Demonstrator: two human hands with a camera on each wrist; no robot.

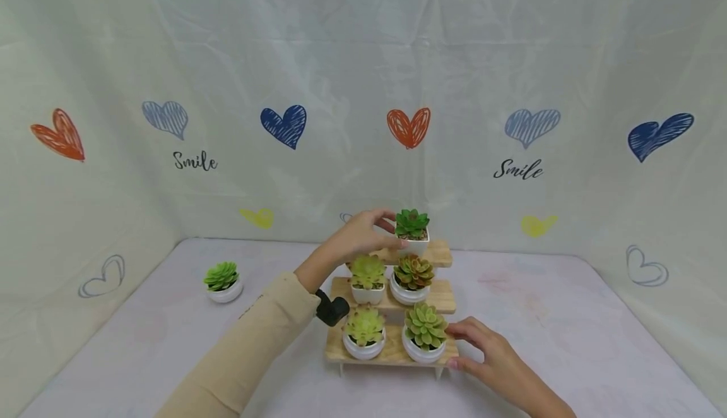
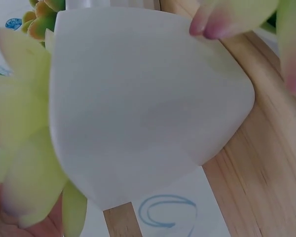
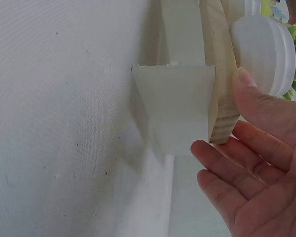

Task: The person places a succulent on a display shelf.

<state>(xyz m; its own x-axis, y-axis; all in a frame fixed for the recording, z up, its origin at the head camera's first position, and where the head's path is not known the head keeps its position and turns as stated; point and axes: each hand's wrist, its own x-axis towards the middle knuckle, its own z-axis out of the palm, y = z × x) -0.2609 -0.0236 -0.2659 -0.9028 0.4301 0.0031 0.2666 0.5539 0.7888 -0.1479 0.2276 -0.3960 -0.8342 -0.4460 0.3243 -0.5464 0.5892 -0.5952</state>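
Observation:
My left hand (image 1: pixel 363 233) grips the white square pot of a dark green succulent (image 1: pixel 411 223) at the top board of a three-tier wooden stand (image 1: pixel 440 295). Whether that pot touches the board cannot be told. At the lowest board's right end, my right hand (image 1: pixel 491 355) pinches the edge, with the thumb (image 3: pixel 246 79) on top. Two potted succulents stand on the middle board: a yellow-green one (image 1: pixel 367 271) and a reddish-green one (image 1: pixel 413 271). The lowest board carries a pale succulent (image 1: pixel 365 326) and a green one (image 1: pixel 426 326). A white pot (image 2: pixel 138 98) fills the left wrist view.
Off to the left, a bright green succulent (image 1: pixel 221 277) in a round white pot stands alone on the pale tabletop (image 1: pixel 142 342). Behind the table hangs a white curtain (image 1: pixel 341 58) printed with hearts. A black wrist device (image 1: pixel 332 309) sits close to the stand's left side.

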